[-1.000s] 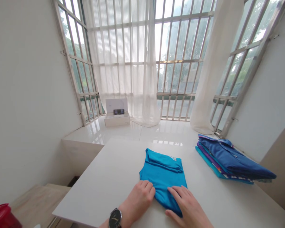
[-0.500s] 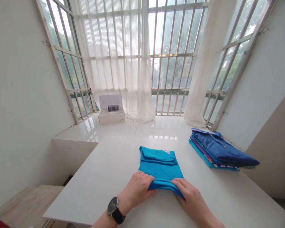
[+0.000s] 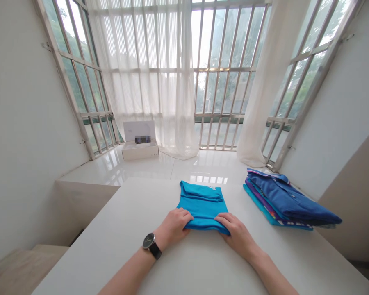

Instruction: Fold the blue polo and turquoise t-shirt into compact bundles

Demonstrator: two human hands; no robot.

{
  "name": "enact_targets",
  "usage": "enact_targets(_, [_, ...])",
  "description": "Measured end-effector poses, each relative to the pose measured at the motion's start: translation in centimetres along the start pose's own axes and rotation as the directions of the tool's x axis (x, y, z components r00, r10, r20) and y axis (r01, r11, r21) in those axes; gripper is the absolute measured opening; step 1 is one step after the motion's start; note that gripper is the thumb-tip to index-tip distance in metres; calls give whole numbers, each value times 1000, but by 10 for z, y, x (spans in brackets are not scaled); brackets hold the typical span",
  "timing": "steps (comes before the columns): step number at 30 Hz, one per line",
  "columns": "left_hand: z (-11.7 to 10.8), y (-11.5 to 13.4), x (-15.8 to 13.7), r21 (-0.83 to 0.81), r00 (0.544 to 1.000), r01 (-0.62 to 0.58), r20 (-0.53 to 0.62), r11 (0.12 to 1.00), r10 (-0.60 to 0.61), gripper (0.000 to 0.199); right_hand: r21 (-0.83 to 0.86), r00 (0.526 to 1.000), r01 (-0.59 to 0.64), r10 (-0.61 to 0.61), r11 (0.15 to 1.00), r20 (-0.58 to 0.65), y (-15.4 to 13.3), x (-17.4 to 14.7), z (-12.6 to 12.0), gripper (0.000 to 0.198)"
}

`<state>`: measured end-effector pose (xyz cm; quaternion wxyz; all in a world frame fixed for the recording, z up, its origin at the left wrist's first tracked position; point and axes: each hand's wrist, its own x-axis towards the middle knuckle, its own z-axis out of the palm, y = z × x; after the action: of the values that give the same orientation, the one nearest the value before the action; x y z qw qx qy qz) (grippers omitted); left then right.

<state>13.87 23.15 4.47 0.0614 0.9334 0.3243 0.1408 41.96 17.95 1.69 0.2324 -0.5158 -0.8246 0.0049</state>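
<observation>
Blue garment (image 3: 202, 208) lay part-folded on the counter (image 3: 199, 266), its near edge clamped in the fingers of my left hand (image 3: 174, 223) and right hand (image 3: 236, 232). Clothes pile (image 3: 290, 200) off to their right, white box (image 3: 140, 151) way beyond them.

hands (image 3: 176, 223): gripping near edge of blue garment (image 3: 201, 208) | right: folded clothes (image 3: 290, 196) (navy on top)

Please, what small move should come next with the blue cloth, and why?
I would probably turn the near edge of the blue cloth toward its far fold: the left grip and right grip hold that edge near its two ends, and a flatter stretch lies between edge and fold.
</observation>
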Motion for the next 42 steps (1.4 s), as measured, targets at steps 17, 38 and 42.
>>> enact_targets(17, [-2, -11, -8, -261, 999, 10, 33, 965, -2, 36, 124, 999, 18, -22, 992, 32, 18, -14, -7, 27])
enact_targets(38, [-3, -17, -8, -295, 991, 111, -36, 949, -127, 7, 364, 977, -213, 206, 907, 57, 8, -14, -17, 24])
enact_targets(42, [-4, -18, -6, -356, 980, 172, -29, 919, -195, 20, 390, 968, -241, 250, 889, 27, 9, -12, -14, 29])
